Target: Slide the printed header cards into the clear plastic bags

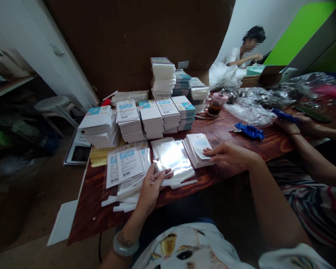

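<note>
My left hand point(152, 185) is at the near edge of a pile of clear plastic bags point(170, 155), thumb and fingers closed on the film of the top bag. My right hand point(231, 154) has its fingertips on the near right corner of the top card in a small stack of printed cards point(197, 145), pinching that corner. Left of the clear bags lie bagged cards point(128, 162), white with blue print, overlapping each other. White flap strips point(123, 201) stick out from them toward the table's front edge.
Several stacks of cards point(130, 125) stand behind. A lidded glass cup point(216, 104) holds dark liquid. A blue plastic part point(249, 131) lies at right, near a neighbour's hands point(292, 123). Another person point(245, 52) sits at the back. A scale point(78, 147) is at left.
</note>
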Demonstrator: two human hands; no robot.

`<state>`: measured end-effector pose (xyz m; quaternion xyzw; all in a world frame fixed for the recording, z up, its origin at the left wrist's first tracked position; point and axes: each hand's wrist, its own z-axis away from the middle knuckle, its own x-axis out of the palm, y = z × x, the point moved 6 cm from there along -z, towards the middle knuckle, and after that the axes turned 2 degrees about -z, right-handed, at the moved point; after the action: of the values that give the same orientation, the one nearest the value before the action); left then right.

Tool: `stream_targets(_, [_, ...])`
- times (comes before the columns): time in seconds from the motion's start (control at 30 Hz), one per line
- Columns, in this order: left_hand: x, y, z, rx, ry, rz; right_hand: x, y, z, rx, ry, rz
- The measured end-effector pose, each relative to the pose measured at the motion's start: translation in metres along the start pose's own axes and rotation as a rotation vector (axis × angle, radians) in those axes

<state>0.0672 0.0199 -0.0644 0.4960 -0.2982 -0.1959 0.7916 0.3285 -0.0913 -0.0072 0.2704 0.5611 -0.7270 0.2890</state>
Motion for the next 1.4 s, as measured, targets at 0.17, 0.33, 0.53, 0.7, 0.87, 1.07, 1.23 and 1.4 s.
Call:
stream_targets(0.17, [-0.001,0.000,0.000,0.058,-0.022,0.079,0.005,-0.001,0.010,-0.128,0.288,0.165])
stream_targets(0.33, [-0.001,0.003,0.002,0.033,-0.008,0.036,0.023,-0.010,0.031,-0.239,0.645,0.349])
stream_targets(0.53, [-0.003,0.001,-0.001,0.033,0.058,0.026,0.059,-0.078,0.087,-0.513,0.990,0.103])
stream_targets(0.7, [-0.003,0.002,-0.001,0.049,0.071,0.148,0.104,-0.114,0.088,-0.660,0.695,0.202])
stream_targets(0.87, [0.000,0.012,0.006,0.074,0.073,0.010,0.113,-0.119,0.084,-0.644,0.693,0.392])
stream_targets(1.07, [-0.001,0.001,0.000,0.009,0.076,0.146,0.126,-0.120,0.066,-0.534,0.634,0.518])
stream_targets(1.23, [0.002,0.003,0.000,0.040,0.032,0.140,0.120,-0.132,0.074,-0.433,0.691,0.537])
stream_targets(1.4, [0.002,0.006,0.001,0.053,0.015,0.080,0.119,-0.148,0.074,-0.348,0.666,0.505])
